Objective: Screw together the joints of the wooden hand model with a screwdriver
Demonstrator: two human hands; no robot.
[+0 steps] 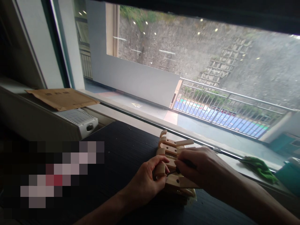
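Our left hand (148, 176) is closed around the curved end of a pale wooden hook (160, 169), thumb below and fingers over the top. It is the nearest in a row of pale wooden hooked pieces (172, 150), which lie side by side near the window edge of the dark tabletop (117, 175). We can make out round holes in several of their flat bars. Beneath the near end shows crinkled clear plastic packaging (191, 194), yellowish where the wood lies against it.

Our right hand (201, 162) is clenched on a slim dark hand tool (188, 162), its thin shaft pointing toward the hook in our left fingers; we cannot tell whether the tip touches the wood. The two hands are close together, just above the row.

To our left, a brown paper envelope (62, 99) lies on a white vented unit (88, 127), covering part of its grille. To our right, a crumpled green cloth (261, 170) rests on the windowsill (234, 162) — just beside it sits a teal container (289, 176). Through the glass we see a metal railing (227, 107) and, beyond it, a grey rocky slope (168, 40).
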